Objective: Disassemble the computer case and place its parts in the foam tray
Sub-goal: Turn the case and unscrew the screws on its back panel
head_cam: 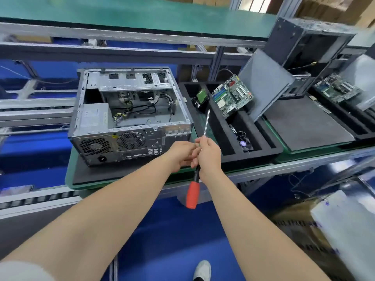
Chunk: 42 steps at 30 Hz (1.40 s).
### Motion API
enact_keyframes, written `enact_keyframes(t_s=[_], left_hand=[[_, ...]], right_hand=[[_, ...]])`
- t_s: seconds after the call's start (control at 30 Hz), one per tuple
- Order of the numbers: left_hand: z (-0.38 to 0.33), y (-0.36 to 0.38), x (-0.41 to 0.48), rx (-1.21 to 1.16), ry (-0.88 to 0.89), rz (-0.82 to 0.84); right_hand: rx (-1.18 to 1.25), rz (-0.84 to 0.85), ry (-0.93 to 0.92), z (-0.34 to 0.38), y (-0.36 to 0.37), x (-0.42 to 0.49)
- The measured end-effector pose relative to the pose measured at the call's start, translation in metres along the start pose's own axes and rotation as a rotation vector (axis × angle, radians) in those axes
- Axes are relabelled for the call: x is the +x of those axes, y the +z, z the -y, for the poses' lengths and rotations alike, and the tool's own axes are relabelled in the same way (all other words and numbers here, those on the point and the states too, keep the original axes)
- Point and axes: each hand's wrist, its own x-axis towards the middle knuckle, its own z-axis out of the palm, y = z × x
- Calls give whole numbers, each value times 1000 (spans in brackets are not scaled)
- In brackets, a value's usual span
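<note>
White shoe (203, 269): on the blue floor, nearer than the computer case (129, 118) and below its right end.
Screwdriver (192, 194): in front of the case's near right corner. The red handle hangs below the desk edge, and the steel shaft points up and away.
Right hand (209, 153): just right of the case's rear panel, fingers wrapped round the screwdriver above the handle.
Left hand (181, 155): against the right hand, in front of the case's port area. The fingers are curled in toward the shaft, but I cannot tell whether they pinch it.
Desk (70, 179): green-edged, carrying a black pad under the case.
Computer case: lies on its side with the open side up, its fan grilles and ports facing the person. A power supply (91, 116) sits in its near left corner, with loose cables beside it.
Foam tray (221, 136): black, just right of the case, cut into long slots.
Fan (244, 141): low in a slot, right of the case's near end.
Hard drive (200, 100): tilted in the slot closest to the case.
Motherboard (232, 96): propped at a tilt, right of the hard drive.
Grey panel (263, 86): leaning further right, beyond the tray.
Second case (304, 43): well right of the case and higher.
Green shelf (121, 15): above and behind the case.
</note>
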Motion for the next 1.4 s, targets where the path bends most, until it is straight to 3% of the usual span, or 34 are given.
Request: enact_keyframes(t_s=[0.1, 0.3, 0.47, 0.6, 0.73, 0.9, 0.97, 1.17, 1.27, 1.4], left_hand=[[-3, 39, 32, 123, 31, -20], [-4, 90, 97, 688, 155, -274], [-1, 106, 123, 894, 66, -378], [2, 101, 131, 921, 3, -340], [-17, 99, 122, 785, 84, -352], [-88, 93, 89, 97, 181, -255], [-116, 77, 66, -60, 251, -224], [-138, -15, -12, -80, 388, -333], [-136, -72, -44, -163, 368, -427], [-119, -143, -83, -98, 333, -538]], right_hand=[[-56, -70, 17, 9, -38, 38], [-167, -77, 124, 17, -98, 104], [-184, -53, 188, 17, -123, 139], [-191, -29, 220, 16, -128, 150], [-115, 31, 161, 23, -116, 146], [-19, 161, 50, 58, -61, 116], [-30, 212, 31, 75, -32, 97], [57, 492, 39, 98, 50, 27], [113, 704, 139, 90, 91, -10], [214, 837, 345, 66, 141, -59]])
